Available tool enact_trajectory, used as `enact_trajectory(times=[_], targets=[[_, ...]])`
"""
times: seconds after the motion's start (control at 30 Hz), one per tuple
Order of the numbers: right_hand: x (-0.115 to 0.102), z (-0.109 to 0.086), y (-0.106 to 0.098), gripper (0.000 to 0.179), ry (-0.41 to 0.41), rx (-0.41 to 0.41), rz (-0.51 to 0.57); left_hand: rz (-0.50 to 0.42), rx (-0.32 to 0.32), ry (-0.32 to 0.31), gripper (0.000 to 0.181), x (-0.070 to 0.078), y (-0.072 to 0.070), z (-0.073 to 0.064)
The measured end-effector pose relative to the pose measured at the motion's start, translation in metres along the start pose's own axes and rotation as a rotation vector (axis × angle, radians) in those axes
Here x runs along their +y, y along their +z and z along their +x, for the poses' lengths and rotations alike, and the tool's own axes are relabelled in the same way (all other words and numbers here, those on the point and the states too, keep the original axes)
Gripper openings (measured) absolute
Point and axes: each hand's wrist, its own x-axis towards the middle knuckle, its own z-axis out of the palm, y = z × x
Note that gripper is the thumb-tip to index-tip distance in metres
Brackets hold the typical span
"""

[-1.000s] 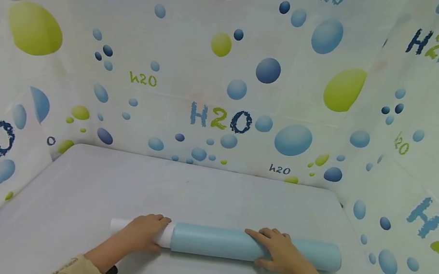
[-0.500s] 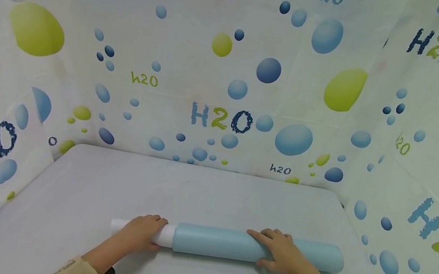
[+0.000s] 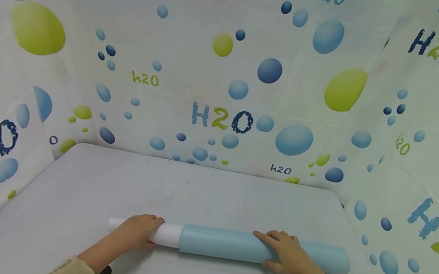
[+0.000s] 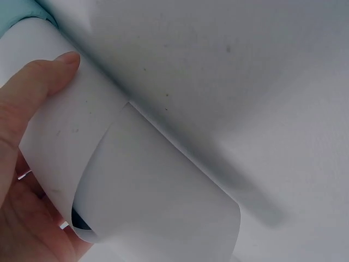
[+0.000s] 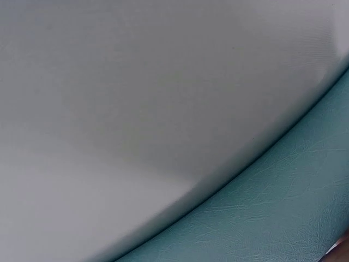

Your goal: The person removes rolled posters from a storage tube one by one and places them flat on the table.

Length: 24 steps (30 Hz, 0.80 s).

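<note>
A white paper roll lies across the table, its right part inside a wider light blue roll with a leathery surface. My left hand grips the white roll left of the blue edge. In the left wrist view, the thumb lies over the white roll, other fingers are beneath it, and an overlapping sheet edge shows. My right hand holds the blue roll right of its middle, fingers over the top and thumb at the near side. The right wrist view shows mostly the blue roll; only a sliver of hand is visible there.
Both rolls rest on a white-covered table. A white curtain printed with blue and green drops and H2O lettering stands behind it and along both sides.
The blue roll has slid right with my right hand. My left hand has shifted slightly left on or with the white roll, and more white shows between that hand and the blue edge.
</note>
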Motion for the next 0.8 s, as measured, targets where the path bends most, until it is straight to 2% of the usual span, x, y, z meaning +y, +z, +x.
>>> enact_trajectory(times=[0.37,0.8], targets=[[0.004,-0.007,0.0,0.071,0.016,0.018,0.004,0.0,0.009,-0.018,0.048,-0.006,-0.004,-0.005],[0.015,-0.021,0.001,0.07,0.005,0.079,-0.029,0.012,0.023,0.022,0.048,-0.016,-0.003,-0.006]])
